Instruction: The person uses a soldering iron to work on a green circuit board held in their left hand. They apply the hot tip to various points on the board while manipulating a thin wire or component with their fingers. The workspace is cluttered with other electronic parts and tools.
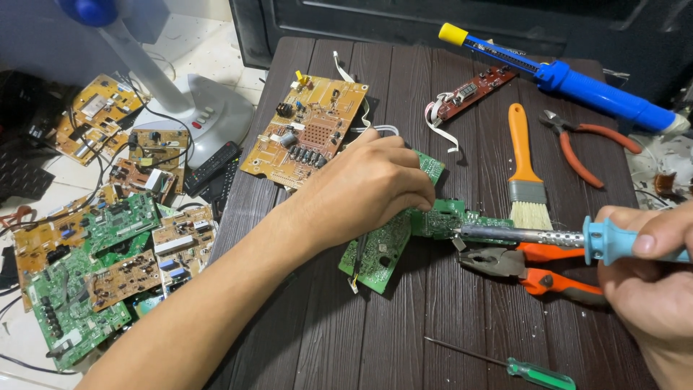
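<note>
At the centre of the frame, on the dark wood-grain surface (404,318), lies a green circuit board (382,249), pinned flat by the left hand (368,184), whose fingers curl down and press on its upper edge. The board looks light, thin and stiff, likely brittle at its solder joints and small parts, so it is best held by its bare edges or corners, as the left hand does, rather than by the components. It is bright green, irregular in outline, with fine traces and small dark parts; a second green piece reaches toward the right.

At the right edge, the right hand (653,282) is closed around the light-blue handle of a soldering iron (548,237), whose metal tip points left and meets the board. Just below the iron lie orange-handled pliers (538,271). An orange-handled brush (525,170) lies above, and a tan circuit board (310,130) sits toward the upper left.
</note>
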